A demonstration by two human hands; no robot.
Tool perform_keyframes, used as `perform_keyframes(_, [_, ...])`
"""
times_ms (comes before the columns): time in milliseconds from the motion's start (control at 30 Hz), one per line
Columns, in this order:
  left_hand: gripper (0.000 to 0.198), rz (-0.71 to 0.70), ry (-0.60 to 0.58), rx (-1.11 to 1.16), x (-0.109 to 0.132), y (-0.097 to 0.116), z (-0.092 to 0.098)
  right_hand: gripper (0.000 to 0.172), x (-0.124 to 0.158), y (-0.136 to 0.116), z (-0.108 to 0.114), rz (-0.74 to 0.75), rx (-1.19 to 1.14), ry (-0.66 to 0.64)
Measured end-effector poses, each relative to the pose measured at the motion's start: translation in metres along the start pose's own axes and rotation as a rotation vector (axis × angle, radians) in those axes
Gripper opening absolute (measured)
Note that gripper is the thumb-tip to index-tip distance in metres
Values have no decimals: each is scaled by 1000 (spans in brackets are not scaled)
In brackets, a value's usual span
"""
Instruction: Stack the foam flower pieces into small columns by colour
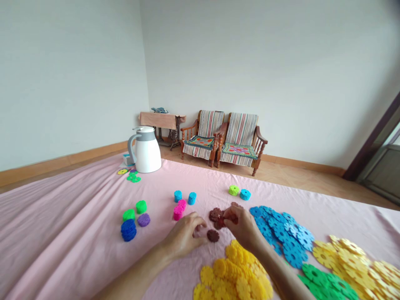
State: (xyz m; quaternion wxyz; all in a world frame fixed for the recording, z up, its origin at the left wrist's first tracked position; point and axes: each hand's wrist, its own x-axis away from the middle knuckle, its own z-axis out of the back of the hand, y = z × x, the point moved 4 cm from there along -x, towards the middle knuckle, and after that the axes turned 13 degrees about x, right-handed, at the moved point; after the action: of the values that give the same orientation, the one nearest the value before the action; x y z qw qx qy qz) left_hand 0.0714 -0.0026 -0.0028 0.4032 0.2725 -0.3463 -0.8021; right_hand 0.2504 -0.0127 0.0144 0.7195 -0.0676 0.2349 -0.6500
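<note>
Lower centre of frame: your left hand's (186,234) fingers stand parted; your right hand's (242,223) touch brown discs (215,214), grip unclear.

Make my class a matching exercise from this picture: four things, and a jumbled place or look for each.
1. Brown discs
2. Jug
3. Chairs
4. Blue pile

A. On the floor, beyond the cloth
B. Touching the right hand
C. On the cloth, right of that hand
D. White with a grey handle

Pairs: 1-B; 2-D; 3-A; 4-C
</note>
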Motion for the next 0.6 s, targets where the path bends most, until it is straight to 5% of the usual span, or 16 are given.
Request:
perform_keyframes(367, [16, -17, -29, -12, 1, 3, -1, 18, 17, -12, -13, -50, -94, -55])
perform_keyframes(600, [16, -8, 1, -77, 0, 7, -6, 25, 38, -16, -2, -17, 178, -12])
